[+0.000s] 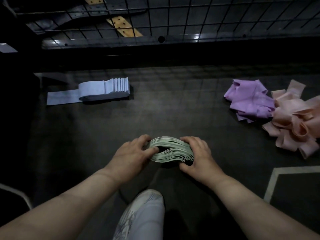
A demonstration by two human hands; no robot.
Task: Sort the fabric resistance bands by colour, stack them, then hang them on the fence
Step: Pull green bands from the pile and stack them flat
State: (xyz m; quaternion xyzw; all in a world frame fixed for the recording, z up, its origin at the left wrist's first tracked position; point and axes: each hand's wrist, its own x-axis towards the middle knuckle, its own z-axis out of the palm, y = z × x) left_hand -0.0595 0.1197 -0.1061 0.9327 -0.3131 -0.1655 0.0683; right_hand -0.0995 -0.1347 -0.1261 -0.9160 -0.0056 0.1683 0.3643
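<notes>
from my remote seat i saw both hands low over the dark floor (173,111), holding the stack of green bands (170,149) between them. the left hand (133,151) gripped the stack's left end, fingers curled over the top and thumb tucked into the loops. the right hand (199,153) clasped the right end, fingers curled over it and thumb underneath. i could not tell whether the stack touched the floor. a tidy stack of blue bands (107,90) lay on the floor to the far left, one band trailing out flat. to the far right sat a loose heap of purple bands (249,101) touching a heap of pink bands (292,122). the wire fence (173,14) ran across the top, well apart from the green stack. a pale trouser knee (143,215) showed below the hands.
</notes>
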